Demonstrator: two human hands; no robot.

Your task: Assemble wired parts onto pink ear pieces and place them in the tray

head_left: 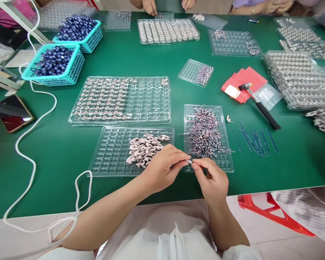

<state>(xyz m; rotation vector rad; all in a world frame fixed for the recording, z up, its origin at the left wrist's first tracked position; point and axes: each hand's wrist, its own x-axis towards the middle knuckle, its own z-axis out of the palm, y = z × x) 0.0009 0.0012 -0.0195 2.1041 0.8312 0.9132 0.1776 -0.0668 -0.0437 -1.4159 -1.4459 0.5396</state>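
My left hand [162, 166] and my right hand [212, 180] meet over the near edge of the green table [56, 151], fingertips pinched together on one small part [190, 162], too small to make out. Just beyond the left hand a clear tray [111, 151] holds a heap of pinkish beige pieces [144, 148]. Past the right hand another clear tray [227, 162] carries a tangle of thin wire-legged components [206, 131]. Farther back lies a large clear tray [151, 104] with rows of the pinkish pieces set in its left part.
Thin blue pins [256, 142] lie right of the wire tray, near a small hammer [260, 106] and red packets [245, 85]. Two teal baskets [73, 68] of dark blue parts stand far left. A phone [13, 112] and a white cord [29, 159] lie left. Other people's hands [150, 6] work at the far edge.
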